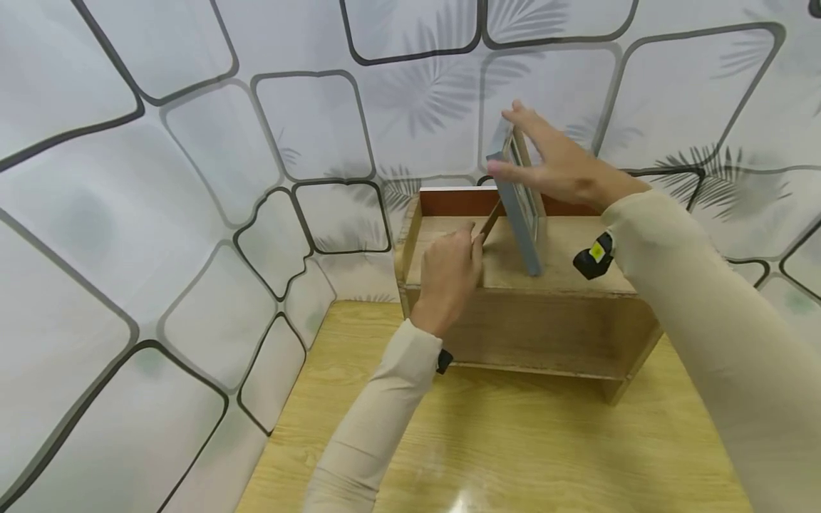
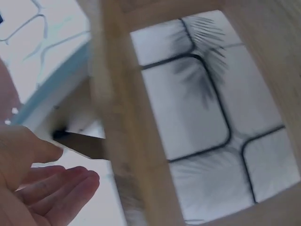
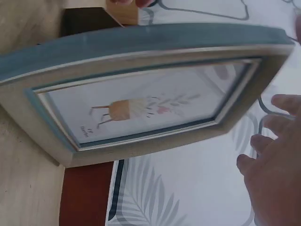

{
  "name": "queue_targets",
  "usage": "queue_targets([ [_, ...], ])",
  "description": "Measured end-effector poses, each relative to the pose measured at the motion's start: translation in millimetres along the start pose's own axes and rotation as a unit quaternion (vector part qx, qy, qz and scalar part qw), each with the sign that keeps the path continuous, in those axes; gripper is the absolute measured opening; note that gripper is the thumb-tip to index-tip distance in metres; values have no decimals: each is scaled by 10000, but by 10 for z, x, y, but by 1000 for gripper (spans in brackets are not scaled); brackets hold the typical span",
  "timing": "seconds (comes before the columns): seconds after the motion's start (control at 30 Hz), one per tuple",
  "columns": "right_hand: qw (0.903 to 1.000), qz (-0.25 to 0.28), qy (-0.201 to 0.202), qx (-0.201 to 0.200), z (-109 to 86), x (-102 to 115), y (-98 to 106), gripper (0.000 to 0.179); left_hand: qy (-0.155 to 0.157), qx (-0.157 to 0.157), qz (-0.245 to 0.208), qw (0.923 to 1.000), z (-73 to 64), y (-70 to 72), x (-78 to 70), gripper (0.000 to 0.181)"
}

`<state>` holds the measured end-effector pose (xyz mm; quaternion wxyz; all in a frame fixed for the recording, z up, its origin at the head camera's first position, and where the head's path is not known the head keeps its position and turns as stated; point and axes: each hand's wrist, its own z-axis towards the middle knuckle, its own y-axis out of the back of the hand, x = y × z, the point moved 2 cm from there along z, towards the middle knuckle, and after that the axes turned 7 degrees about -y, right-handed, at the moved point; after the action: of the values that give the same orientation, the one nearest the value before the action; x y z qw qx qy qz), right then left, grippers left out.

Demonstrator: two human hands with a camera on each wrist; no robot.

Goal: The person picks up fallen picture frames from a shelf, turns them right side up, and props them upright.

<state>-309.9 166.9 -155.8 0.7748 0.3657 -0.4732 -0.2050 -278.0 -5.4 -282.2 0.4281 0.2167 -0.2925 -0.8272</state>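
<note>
A picture frame (image 1: 518, 221) with a blue-grey edge stands tilted on top of a small wooden shelf (image 1: 577, 253). Its front, seen in the right wrist view, holds a print (image 3: 122, 110) of a plant in a pot on legs. Behind the frame a brown support leg (image 1: 492, 219) juts out. My left hand (image 1: 445, 274) is beside that leg; the left wrist view shows its fingers (image 2: 70, 193) loosely bent, apart from the leg. Around the frame's upper end, my right hand (image 1: 558, 160) spreads its thumb and fingers; the right wrist view shows its fingers (image 3: 263, 141) off the frame.
The shelf stands on a yellow wood-grain table (image 1: 513, 434), against a patterned wall covering (image 1: 423, 107). It has an open lower compartment (image 1: 539, 331) and a reddish-brown strip (image 1: 452, 202) along its back. Another wall (image 1: 83, 285) rises at left.
</note>
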Motion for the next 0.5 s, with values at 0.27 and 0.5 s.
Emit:
queue_targets([
  [0.27, 9944, 472, 159, -929, 182, -50, 228, 54, 98, -324, -1486, 9883, 112, 104, -218, 31],
  [0.5, 9983, 284, -200, -475, 360, -240, 125, 56, 284, -120, -1337, 9905, 171, -54, -324, 37],
])
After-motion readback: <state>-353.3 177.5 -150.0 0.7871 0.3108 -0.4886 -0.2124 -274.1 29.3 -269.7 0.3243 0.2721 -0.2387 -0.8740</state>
